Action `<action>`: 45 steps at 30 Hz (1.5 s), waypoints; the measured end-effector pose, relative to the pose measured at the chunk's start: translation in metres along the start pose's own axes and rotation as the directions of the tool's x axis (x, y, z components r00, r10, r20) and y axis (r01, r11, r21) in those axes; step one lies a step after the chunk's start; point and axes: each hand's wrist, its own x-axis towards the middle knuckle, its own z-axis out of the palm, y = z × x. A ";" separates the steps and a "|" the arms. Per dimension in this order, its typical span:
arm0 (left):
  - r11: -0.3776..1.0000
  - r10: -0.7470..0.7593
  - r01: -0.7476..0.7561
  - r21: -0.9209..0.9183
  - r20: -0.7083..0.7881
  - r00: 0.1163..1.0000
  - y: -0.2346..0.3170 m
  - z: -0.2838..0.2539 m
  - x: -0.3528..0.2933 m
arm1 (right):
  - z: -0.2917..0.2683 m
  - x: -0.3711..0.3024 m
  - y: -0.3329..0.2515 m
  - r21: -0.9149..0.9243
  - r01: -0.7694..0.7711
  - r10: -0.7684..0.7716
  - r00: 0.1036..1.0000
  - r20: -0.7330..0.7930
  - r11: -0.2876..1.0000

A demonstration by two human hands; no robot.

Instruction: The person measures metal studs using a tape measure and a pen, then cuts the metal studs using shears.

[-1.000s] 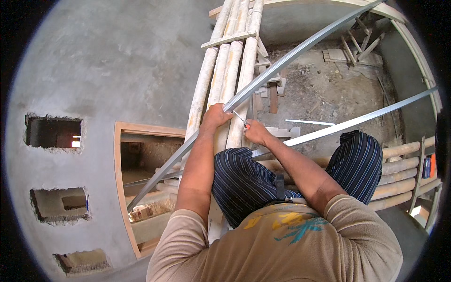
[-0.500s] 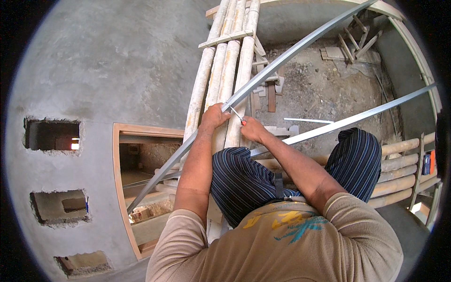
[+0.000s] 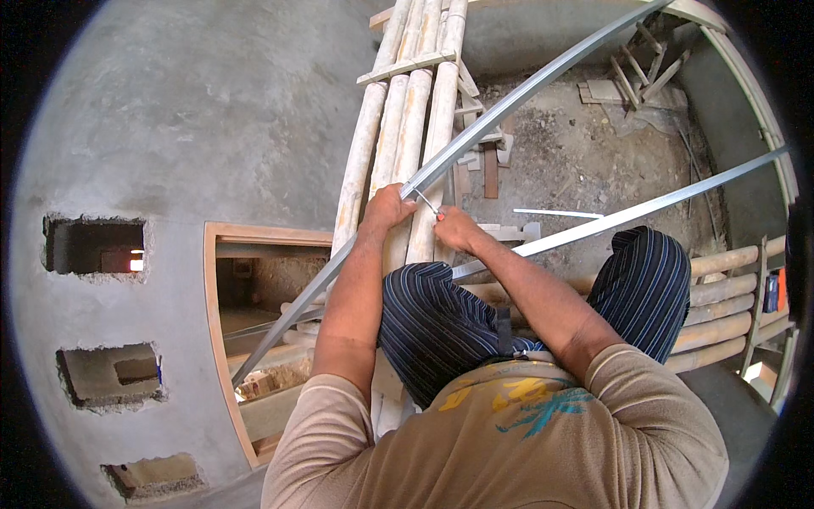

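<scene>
A long grey metal channel (image 3: 534, 83) slants across the view, from the far right down to the door opening at the left. My left hand (image 3: 390, 208) is closed around it near its middle, above the bamboo poles. In my right hand (image 3: 456, 229) is a screwdriver (image 3: 426, 201) with a thin shaft and a handle showing some red; my fingers wrap the handle. The shaft's tip meets the channel just beside my left hand. Whether a screw sits at the tip is too small to tell. A second metal channel (image 3: 653, 204) runs to the right, passing behind my right forearm.
Whitish bamboo poles (image 3: 393, 127) form a platform with a wooden crosspiece (image 3: 407, 67). More poles (image 3: 721, 293) lie at the right. Far below is a rubble-strewn floor (image 3: 560, 161) with wood scraps. The grey wall (image 3: 186, 110) at left has rough cutouts and a wooden door frame (image 3: 214, 322).
Both hands stay at the same place on the channel. The screwdriver's angle and my right hand's grip have shifted only slightly.
</scene>
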 end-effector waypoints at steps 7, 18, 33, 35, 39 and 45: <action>0.999 0.008 -0.007 -0.041 0.024 1.000 -0.003 0.002 0.005 | -0.008 -0.014 -0.004 -0.052 0.002 -0.003 1.000 -0.020 0.999; 0.979 -0.002 0.029 -0.200 0.130 0.991 0.010 -0.012 0.001 | -0.006 -0.017 0.002 -0.007 0.048 -0.048 0.998 -0.050 0.999; 0.998 -0.008 0.001 -0.062 -0.110 0.994 0.008 -0.024 -0.009 | -0.036 0.001 0.024 -0.272 0.091 -0.044 0.984 0.173 0.958; 0.999 -0.029 0.026 -0.028 -0.107 0.994 0.008 -0.031 -0.015 | -0.032 -0.004 0.015 -0.213 0.082 -0.064 0.994 0.091 0.974; 1.000 -0.002 0.003 0.014 -0.084 0.996 0.016 -0.035 -0.017 | -0.029 0.000 0.015 -0.150 0.035 -0.035 0.999 0.001 0.988; 0.980 -0.065 0.103 0.168 -0.219 0.974 0.016 -0.025 -0.010 | -0.021 0.001 0.018 -0.182 -0.026 0.024 1.000 -0.010 0.983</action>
